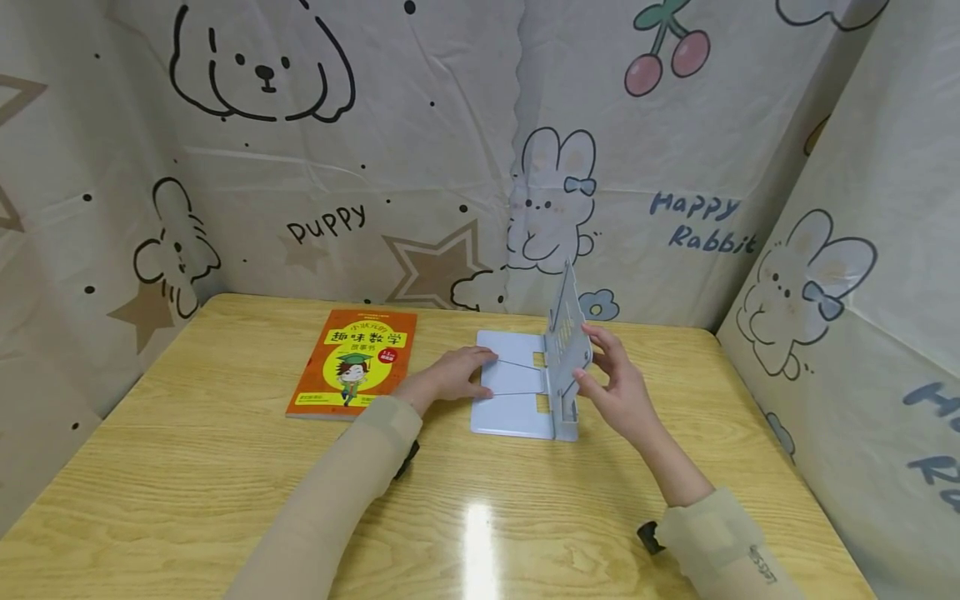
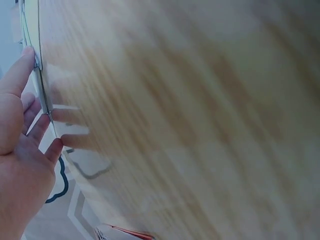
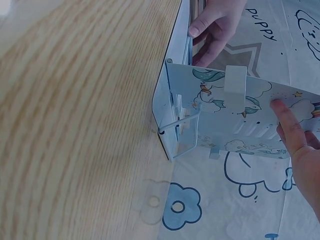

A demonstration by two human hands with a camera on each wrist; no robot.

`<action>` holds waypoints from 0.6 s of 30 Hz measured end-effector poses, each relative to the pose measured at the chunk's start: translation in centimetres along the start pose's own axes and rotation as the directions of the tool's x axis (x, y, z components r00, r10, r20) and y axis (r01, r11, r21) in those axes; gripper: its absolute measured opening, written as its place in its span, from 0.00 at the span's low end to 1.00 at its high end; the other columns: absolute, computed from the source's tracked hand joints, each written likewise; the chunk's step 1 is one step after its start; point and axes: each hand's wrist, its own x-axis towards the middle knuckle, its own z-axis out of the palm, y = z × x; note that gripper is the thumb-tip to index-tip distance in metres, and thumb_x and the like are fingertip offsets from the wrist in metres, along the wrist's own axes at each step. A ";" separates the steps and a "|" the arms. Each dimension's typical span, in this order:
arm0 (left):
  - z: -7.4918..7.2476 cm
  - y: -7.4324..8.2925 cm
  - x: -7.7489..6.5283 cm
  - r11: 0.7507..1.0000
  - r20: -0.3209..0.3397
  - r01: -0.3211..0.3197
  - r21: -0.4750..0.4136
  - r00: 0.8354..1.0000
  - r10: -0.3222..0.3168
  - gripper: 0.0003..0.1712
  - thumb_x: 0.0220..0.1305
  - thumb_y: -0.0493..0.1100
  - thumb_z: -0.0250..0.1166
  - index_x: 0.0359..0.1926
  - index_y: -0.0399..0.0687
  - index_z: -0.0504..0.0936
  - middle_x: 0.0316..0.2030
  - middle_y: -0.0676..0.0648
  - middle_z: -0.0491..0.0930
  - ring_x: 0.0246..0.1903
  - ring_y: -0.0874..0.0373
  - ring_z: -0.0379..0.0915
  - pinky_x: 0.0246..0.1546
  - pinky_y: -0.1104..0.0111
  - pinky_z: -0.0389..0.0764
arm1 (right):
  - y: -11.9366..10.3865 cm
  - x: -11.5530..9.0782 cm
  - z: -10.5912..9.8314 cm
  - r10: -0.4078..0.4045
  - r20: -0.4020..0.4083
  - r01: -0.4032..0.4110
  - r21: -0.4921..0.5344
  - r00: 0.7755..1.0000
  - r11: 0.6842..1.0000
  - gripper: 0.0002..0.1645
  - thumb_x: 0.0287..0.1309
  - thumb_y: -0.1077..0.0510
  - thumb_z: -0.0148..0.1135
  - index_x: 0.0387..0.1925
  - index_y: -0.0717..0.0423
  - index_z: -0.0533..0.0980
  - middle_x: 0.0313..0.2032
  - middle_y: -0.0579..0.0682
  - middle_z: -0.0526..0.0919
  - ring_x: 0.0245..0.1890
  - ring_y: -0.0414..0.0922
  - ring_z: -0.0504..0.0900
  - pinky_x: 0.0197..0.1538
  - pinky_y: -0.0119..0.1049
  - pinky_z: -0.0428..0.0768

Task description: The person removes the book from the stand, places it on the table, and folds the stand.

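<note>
A pale folding metal book stand (image 1: 513,417) stands on the table, its base flat and its back panel (image 1: 564,350) raised steeply. Seen from the right wrist, the panel has printed clouds and a unicorn-like pattern (image 3: 212,82). My left hand (image 1: 453,373) holds the base's left side, thumb and fingertips spread at the ends of a thin wire support (image 1: 517,393). In the left wrist view, that hand (image 2: 25,165) has its thumb and fingers at the plate's edge. My right hand (image 1: 618,387) grips the raised panel by its right side, with a fingertip (image 3: 280,107) against the printed face.
An orange children's book (image 1: 318,383) with a cartoon graduate on its cover lies left of the stand. The wooden table (image 1: 562,533) meets a patterned cloth curtain (image 1: 420,150) at its back and sides.
</note>
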 end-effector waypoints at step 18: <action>-0.7 1.3 -1.0 0.989 -0.130 0.039 -0.144 0.990 -0.058 0.38 0.56 0.54 0.61 0.65 0.50 0.58 0.64 0.49 0.59 0.64 0.54 0.52 0.63 0.61 0.55 | -0.9 0.3 0.5 -0.006 0.000 0.006 -0.090 1.000 0.996 0.34 0.56 0.64 0.55 0.63 0.51 0.56 0.63 0.57 0.57 0.54 0.62 0.68 0.33 0.36 0.81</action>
